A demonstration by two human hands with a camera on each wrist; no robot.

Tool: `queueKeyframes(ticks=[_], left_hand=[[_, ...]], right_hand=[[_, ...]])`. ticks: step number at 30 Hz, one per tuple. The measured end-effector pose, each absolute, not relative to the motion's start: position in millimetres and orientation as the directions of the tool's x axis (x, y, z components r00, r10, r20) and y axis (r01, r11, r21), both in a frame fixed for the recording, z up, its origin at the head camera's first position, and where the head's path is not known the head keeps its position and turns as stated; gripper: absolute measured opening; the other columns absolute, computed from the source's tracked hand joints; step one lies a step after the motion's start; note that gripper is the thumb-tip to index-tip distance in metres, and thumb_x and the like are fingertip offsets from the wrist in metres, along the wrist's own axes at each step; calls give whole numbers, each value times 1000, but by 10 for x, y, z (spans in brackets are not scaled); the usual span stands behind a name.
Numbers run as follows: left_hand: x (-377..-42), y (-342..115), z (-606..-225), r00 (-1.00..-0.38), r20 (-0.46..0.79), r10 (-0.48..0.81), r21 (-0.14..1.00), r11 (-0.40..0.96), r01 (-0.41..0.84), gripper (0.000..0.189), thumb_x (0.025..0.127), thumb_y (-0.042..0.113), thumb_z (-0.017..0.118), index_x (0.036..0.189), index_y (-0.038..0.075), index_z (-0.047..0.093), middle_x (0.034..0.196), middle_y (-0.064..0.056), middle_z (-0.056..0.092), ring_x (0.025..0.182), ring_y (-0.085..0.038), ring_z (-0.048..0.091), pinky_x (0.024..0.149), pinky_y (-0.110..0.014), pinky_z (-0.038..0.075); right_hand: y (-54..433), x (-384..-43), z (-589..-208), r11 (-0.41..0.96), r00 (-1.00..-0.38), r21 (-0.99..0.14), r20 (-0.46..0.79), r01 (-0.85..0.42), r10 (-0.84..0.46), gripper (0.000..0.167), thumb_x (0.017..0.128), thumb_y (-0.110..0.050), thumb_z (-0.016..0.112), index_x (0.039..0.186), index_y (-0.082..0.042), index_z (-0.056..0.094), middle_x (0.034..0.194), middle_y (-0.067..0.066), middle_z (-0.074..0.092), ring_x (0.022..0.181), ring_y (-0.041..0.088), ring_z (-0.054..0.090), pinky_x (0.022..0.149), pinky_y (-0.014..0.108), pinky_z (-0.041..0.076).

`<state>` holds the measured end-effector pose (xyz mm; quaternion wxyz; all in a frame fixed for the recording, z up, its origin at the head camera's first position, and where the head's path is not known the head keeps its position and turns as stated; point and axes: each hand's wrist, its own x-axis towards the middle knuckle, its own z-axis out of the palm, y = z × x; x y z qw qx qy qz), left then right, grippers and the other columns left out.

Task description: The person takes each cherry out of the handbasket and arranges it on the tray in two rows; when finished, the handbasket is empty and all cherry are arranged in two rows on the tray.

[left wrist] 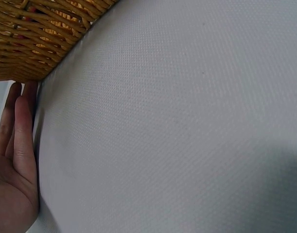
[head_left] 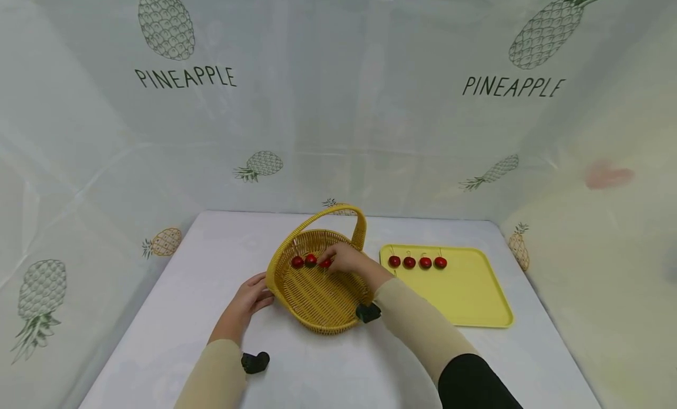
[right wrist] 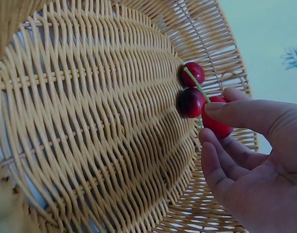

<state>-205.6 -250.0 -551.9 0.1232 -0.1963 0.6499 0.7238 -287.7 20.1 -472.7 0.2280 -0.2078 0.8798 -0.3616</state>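
Inside the yellow wicker basket (head_left: 322, 303), my right hand (head_left: 346, 260) pinches a red cherry (right wrist: 217, 119) by its body between thumb and fingers. The green stem of that cherry points up and away in the right wrist view. Two other cherries, one bright red (right wrist: 193, 74) and one darker (right wrist: 190, 103), lie beside it along the far inner side. My left hand (head_left: 252, 297) rests at the basket's left outer side, its fingers fairly straight and touching the wicker. In the left wrist view the fingertips of the left hand (left wrist: 19, 141) meet the basket's lower edge (left wrist: 46, 43).
Right of the basket lies a yellow tray (head_left: 460, 297) with a row of several cherries (head_left: 409, 262) near its far edge. An arched handle (head_left: 361, 230) rises over the basket. Both stand on a white table (head_left: 317, 374) before a pineapple-print sheet (head_left: 328, 103).
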Motion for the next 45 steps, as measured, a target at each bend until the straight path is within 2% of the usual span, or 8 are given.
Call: queueKeyframes(ticks=[6, 13, 19, 25, 29, 35, 40, 45], left_hand=[[-2042, -2490, -5523, -892, -445, -74, 892, -125, -435, 59, 92, 34, 69, 140, 4, 51, 103, -1, 68, 88, -15, 66, 78, -32, 54], [-2054, -2499, -5563, -890, -447, -84, 891, -128, -435, 59, 92, 35, 69, 139, 4, 51, 100, -1, 69, 87, -13, 66, 77, -30, 54], [-2055, -2514, -5597, -893, -444, -76, 892, -131, -433, 59, 92, 34, 68, 140, 3, 50, 99, 0, 69, 86, -14, 66, 76, -30, 54], [-2049, -2509, -5584, -892, -447, -76, 891, -125, -436, 58, 93, 33, 68, 140, 4, 50, 103, -3, 69, 86, -13, 66, 75, -29, 54], [-2044, -2507, -5571, -892, -446, -69, 891, -126, -436, 57, 94, 32, 67, 140, 4, 50, 103, -2, 69, 87, -13, 66, 76, -29, 54], [-2032, -2499, -5534, -893, -442, -83, 894, -125, -430, 55, 94, 32, 66, 140, 4, 50, 100, 1, 69, 88, -13, 66, 78, -30, 54], [-2043, -2498, -5528, -894, -443, -70, 893, -125, -432, 59, 94, 33, 66, 141, 4, 48, 99, 1, 69, 88, -13, 66, 78, -29, 54], [-2051, -2495, -5526, -891, -449, -63, 889, -125, -439, 59, 94, 33, 66, 142, 4, 47, 98, 1, 69, 88, -12, 65, 78, -29, 54]], right_hand=[[296, -2820, -4708, 628, -799, -738, -213, -246, -563, 24, 82, 5, 74, 102, -9, 77, 117, 4, 67, 114, 24, 56, 75, 28, 52], [419, -2712, -4670, 574, -792, -789, -200, -219, -577, 22, 82, 6, 73, 98, -9, 77, 108, -1, 67, 92, 16, 62, 75, 31, 53], [560, -2598, -4641, 515, -788, -817, -130, -258, -601, 22, 81, 9, 73, 95, -8, 77, 103, -1, 66, 77, 14, 57, 69, 31, 53], [720, -2499, -4622, 503, -796, -809, -75, -303, -601, 21, 81, 9, 73, 96, -5, 76, 96, -2, 63, 70, 14, 53, 63, 28, 49], [853, -2431, -4593, 499, -814, -821, -73, -279, -576, 21, 83, 8, 71, 95, -8, 76, 93, -1, 62, 71, 16, 53, 62, 29, 49], [1062, -2362, -4528, 478, -826, -834, -47, -277, -561, 19, 85, 7, 68, 97, -5, 75, 99, 1, 65, 77, 19, 53, 66, 31, 49], [1253, -2310, -4490, 497, -845, -819, -29, -286, -534, 18, 86, 5, 69, 97, -7, 75, 102, 1, 65, 79, 19, 54, 66, 31, 49], [1439, -2253, -4461, 509, -871, -813, -1, -285, -490, 16, 87, 2, 70, 100, -6, 75, 109, 4, 65, 88, 20, 58, 70, 33, 51]])
